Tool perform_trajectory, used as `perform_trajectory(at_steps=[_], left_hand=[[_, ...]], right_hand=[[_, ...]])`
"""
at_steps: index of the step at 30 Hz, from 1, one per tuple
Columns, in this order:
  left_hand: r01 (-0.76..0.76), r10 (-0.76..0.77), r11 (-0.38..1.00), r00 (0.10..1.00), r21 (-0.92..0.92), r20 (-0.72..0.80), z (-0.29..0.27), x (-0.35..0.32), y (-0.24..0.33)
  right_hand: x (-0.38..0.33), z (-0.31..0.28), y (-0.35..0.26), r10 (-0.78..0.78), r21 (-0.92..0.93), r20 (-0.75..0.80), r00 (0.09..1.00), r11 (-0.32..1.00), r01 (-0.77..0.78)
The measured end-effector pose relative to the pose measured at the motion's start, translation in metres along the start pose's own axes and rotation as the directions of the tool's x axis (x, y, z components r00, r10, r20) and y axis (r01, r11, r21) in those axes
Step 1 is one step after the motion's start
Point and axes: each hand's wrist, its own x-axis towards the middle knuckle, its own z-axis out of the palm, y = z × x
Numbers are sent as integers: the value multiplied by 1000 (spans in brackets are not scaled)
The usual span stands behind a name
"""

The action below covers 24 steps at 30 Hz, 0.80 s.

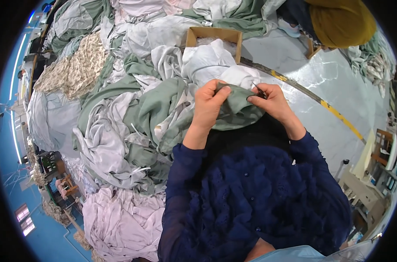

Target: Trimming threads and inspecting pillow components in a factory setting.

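Note:
In front of my chest a grey-green cloth [237, 107] is stretched between my two hands. My left hand [206, 105] is closed, with thumb and fingers pinching the cloth's upper edge. Pinching the other side of that edge, my right hand [275, 105] is closed too. Small dark thread snips [261, 93] seem to be tucked in its fingers; a thin point sticks up, and the rest is hidden. The cloth sags over my lap and runs left toward a heap of green and pale grey fabric [154, 105]. White cloth [209, 59] lies just beyond my hands.
An open cardboard box [241, 41] stands beyond the white cloth. Pinkish fabric [119, 222] and a beige patterned cloth [74, 65] are piled at left. A worn yellow-and-black strip [338, 113] crosses the shiny floor. At the far right sits a person in mustard clothing [342, 22].

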Motion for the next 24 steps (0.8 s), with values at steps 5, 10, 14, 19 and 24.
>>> perform_trajectory(at_steps=[5, 10, 14, 19, 24], left_hand=[[-134, 100, 979, 973, -156, -210, -35, -23, 13], [-235, 145, 957, 894, -169, -423, -72, -53, 36], [-353, 227, 926, 802, -132, -553, -98, -75, 52], [-424, 276, 903, 693, -66, -665, -133, -108, 71], [-415, 255, 906, 687, -79, -680, -168, -134, 75]], right_hand=[[10, -1, 6, -40, -103, 46, 998, 994, 44], [14, 4, 10, -26, -181, 87, 996, 983, 42], [20, 9, 17, -53, -199, 79, 995, 978, 68], [26, 3, 27, -97, -291, 62, 993, 950, 110], [29, 0, 30, -66, -252, 3, 998, 965, 65]])
